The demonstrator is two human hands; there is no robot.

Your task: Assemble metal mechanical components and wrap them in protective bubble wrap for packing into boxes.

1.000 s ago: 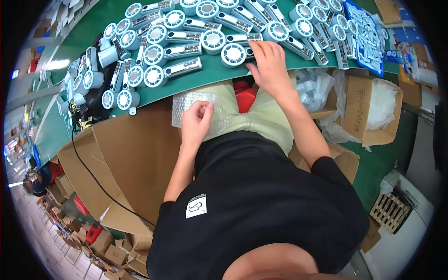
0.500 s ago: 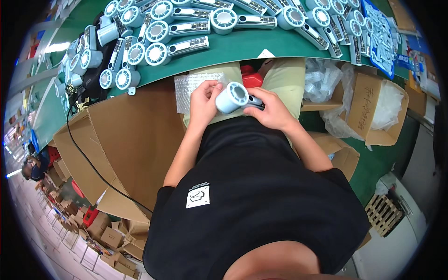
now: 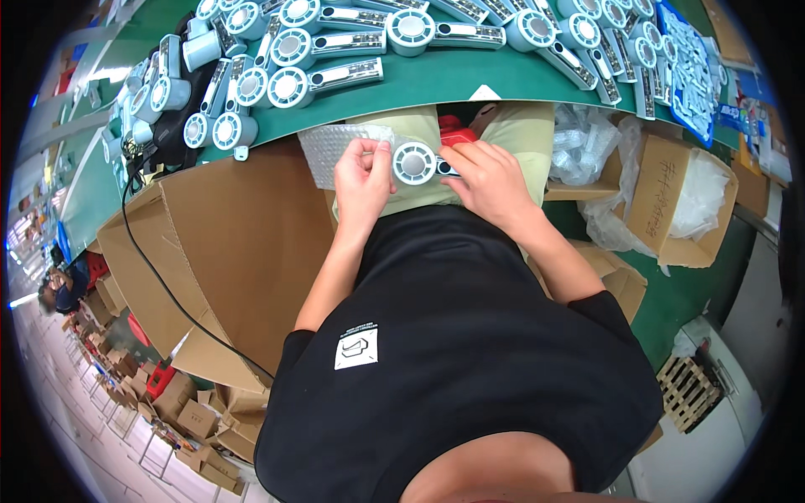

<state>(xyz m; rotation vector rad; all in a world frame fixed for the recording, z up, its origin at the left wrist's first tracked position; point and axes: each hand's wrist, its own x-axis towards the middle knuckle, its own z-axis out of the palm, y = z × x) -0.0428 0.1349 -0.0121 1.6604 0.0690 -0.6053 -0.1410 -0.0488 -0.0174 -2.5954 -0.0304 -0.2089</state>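
Over my lap I hold a light-blue handheld fan (image 3: 414,163) with a round grille head facing up. My right hand (image 3: 490,180) is closed round its handle, and dark inner parts of the handle show between the fingers and the head. My left hand (image 3: 366,176) is just left of the fan head, thumb and fingers pinched together; whatever they may hold is too small to make out. Beneath that hand, a sheet of bubble wrap (image 3: 323,155) lies across my left thigh.
Many similar fans (image 3: 289,86) with uncovered handles lie on the green table (image 3: 436,80). A blue tray (image 3: 708,117) of small light-blue parts stands at the right. Open cardboard boxes (image 3: 251,226) flank me, and a black cable (image 3: 155,272) hangs at the left.
The fan head has turned from tilted sideways to facing up and shifted slightly left. My right hand has moved its grip over the handle; my left fingers have curled in more.
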